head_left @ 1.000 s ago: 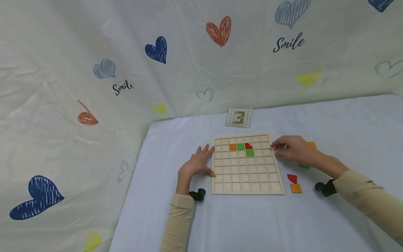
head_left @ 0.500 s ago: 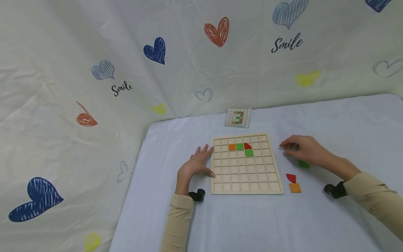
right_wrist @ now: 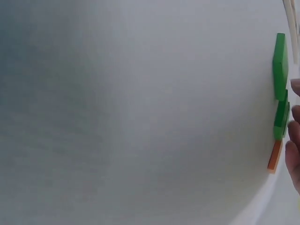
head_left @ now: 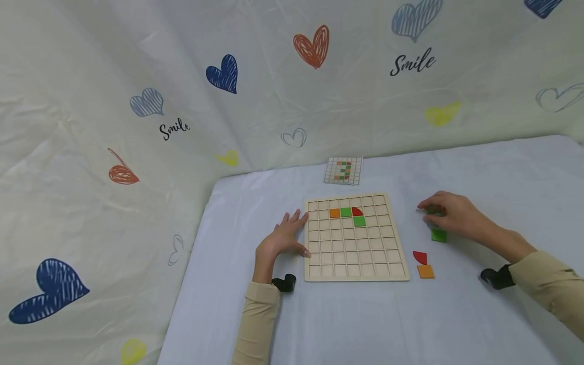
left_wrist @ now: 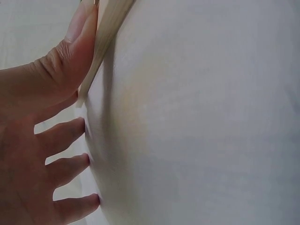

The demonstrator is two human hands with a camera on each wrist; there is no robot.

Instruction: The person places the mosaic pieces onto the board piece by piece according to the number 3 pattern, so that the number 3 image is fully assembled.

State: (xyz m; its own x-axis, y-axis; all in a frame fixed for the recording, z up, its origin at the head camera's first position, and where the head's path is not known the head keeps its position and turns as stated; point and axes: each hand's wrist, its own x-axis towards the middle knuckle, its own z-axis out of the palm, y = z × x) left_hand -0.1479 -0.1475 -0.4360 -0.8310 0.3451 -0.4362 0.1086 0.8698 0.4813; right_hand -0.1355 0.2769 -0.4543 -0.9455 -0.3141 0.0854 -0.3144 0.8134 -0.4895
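The left hand point(head_left: 284, 239), fingers spread, touches the nine o'clock edge of the gridded board point(head_left: 337, 258); uneven pressure there could skew it or jar the seated pieces point(head_left: 345, 212), grouped towards twelve. At about two-thirty from the board, the right hand point(head_left: 453, 215) hangs over the loose green tiles point(head_left: 439, 235), thumb and forefinger apart, no grip visible. Because these tiles lie close together, a fingertip could nudge a neighbour or catch two. A low sweep of the wrist camera point(head_left: 495, 278) might scatter the red quarter-round point(head_left: 421, 257) and orange tile point(head_left: 426, 271) around four o'clock.
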